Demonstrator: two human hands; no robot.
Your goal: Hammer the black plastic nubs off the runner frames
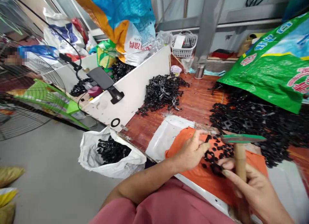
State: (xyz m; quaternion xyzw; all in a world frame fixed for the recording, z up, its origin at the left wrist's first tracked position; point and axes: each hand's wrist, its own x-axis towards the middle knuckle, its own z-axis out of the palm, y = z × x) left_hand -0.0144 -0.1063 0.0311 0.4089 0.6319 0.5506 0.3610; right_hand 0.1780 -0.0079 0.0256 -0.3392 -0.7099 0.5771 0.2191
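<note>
My right hand (251, 185) grips the wooden handle of a small hammer (238, 146) whose green head hangs over an orange cloth (193, 175). My left hand (193, 151) rests on that cloth, fingers curled and pinched beside small black plastic rings (214, 154); I cannot make out what it pinches. The rings lie scattered between both hands.
A big heap of black plastic parts (253, 121) spills from a green sack (270, 66) at right. Another pile (164, 90) lies further back by a white divider board (135, 85). A white bag of parts (111, 153) hangs off the table's left edge. A fan grille (24, 88) stands at left.
</note>
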